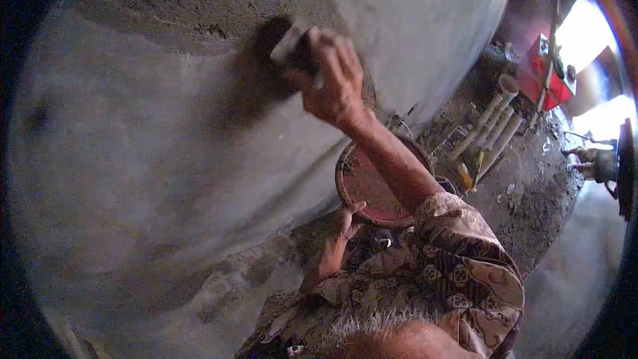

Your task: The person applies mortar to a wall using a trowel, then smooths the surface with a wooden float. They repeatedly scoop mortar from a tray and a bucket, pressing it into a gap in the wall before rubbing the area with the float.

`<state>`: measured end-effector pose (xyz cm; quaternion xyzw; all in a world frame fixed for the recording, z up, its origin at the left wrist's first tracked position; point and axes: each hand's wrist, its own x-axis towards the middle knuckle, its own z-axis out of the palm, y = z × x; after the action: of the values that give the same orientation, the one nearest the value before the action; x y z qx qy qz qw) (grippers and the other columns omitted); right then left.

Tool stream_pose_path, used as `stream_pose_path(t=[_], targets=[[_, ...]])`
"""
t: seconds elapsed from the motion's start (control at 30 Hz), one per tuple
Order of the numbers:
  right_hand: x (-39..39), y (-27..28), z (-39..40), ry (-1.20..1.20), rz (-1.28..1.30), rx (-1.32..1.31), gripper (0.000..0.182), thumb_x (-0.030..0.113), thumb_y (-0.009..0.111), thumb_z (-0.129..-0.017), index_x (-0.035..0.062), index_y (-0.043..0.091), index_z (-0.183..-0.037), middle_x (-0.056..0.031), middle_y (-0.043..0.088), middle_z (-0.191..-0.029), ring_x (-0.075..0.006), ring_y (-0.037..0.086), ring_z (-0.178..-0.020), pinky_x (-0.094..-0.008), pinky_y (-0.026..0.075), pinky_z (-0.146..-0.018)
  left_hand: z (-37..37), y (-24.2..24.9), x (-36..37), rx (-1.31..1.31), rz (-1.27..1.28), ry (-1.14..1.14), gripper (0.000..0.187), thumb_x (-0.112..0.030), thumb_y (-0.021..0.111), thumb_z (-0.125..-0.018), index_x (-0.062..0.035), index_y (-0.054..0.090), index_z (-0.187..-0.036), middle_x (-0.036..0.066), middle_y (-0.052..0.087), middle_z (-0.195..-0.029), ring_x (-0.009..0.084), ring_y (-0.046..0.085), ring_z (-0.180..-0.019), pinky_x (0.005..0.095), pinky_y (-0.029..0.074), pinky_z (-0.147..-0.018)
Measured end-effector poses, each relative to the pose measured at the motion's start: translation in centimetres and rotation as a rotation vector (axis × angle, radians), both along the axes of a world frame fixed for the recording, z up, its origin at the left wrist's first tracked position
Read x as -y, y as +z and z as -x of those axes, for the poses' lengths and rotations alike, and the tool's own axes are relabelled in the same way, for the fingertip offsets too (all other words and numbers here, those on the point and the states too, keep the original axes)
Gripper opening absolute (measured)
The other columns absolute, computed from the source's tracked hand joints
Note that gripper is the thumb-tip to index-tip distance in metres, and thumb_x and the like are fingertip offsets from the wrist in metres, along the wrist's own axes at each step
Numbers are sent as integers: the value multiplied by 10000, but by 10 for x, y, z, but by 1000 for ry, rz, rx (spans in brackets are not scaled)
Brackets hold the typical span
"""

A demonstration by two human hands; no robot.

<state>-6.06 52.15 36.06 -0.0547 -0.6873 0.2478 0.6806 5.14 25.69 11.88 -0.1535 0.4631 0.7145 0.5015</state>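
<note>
My right hand [337,83] is closed round a plastering trowel [288,42], raised against the grey wall [166,139]. Motion blurs the tool, and its handle lies mostly behind my fingers. Rough, dark wet plaster [193,0] covers the wall above it, while the surface below looks smoother. Lower down, my left hand [349,221] grips the rim of a round reddish basin [372,183], thumb over the edge and other fingers hidden beneath. My right forearm crosses in front of the basin and covers part of it.
Several pale pipes [495,126] lie on the dirt floor [531,189] to the right, near a yellow-handled tool [464,176]. Beyond them stands a red and white box [541,76]. Another person [595,163] is at the far right, by a bright opening.
</note>
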Motion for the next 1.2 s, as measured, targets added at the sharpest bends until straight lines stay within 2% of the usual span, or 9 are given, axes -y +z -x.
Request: stream_pose_path(t=[0.2,0.37,0.5,0.63,0.77,0.93,1.07,1.1,1.2], targets=[[-29,13,0,-146,272,-12,490,210,722,-768,-10,523,-1156,-180,577,-996,-376,552,-846,-420,476,-729,7,10,-8,-71,5,-18,542,-95,714,-764,-92,470,-1248,41,565,-1091,225,579,-985,400,529,-823],[-1,7,2,-37,-39,48,571,225,770,-723,-29,542,-1181,-200,596,-1044,-383,583,-921,-429,488,-786,14,-51,16,-129,307,-130,412,-51,703,-774,-73,544,-1154,53,610,-950,226,597,-948,393,536,-800],[3,-5,-11,65,-167,-43,557,144,776,-688,-34,552,-1166,-188,604,-967,-360,589,-836,-406,495,-712,6,-19,1,63,68,13,370,-30,696,-778,-47,563,-1124,68,623,-974,241,615,-938,390,546,-780],[-34,87,-19,-137,-269,-114,470,230,789,-719,-17,557,-1045,-158,605,-960,-364,595,-873,-415,494,-753,2,-42,0,-133,-34,79,347,-47,708,-775,-49,570,-1094,78,629,-971,242,632,-879,384,553,-728],[-25,135,5,-59,-548,-163,466,120,675,-766,-38,491,-1163,-202,530,-989,-380,522,-862,-461,448,-717,-3,-50,1,-219,-111,19,263,-79,737,-760,-88,565,-957,40,603,-868,185,618,-736,341,534,-611],[-2,126,10,-11,-544,-146,429,70,683,-715,-20,495,-1090,-192,516,-926,-392,535,-826,-458,456,-684,3,-66,-1,-45,9,40,214,-129,750,-756,-120,556,-844,27,588,-742,148,546,-558,301,492,-503],[4,94,-6,37,-455,-35,441,78,699,-717,-23,492,-1094,-204,525,-959,-401,537,-840,-459,458,-689,5,-62,2,26,93,-48,289,-136,772,-727,-62,592,-940,35,589,-752,156,588,-681,336,512,-604],[6,89,-12,-12,-467,30,453,86,712,-714,-31,491,-1092,-213,530,-984,-408,541,-856,-457,463,-701,3,-5,-7,49,12,-17,315,-137,775,-724,-52,601,-973,38,590,-793,159,580,-726,329,480,-625],[-4,73,-15,-33,-456,70,474,90,732,-703,-44,488,-1087,-229,537,-1032,-420,547,-891,-452,473,-726,3,-31,-4,23,181,-58,339,-139,768,-730,-57,595,-1011,43,594,-856,177,585,-749,322,480,-650]])
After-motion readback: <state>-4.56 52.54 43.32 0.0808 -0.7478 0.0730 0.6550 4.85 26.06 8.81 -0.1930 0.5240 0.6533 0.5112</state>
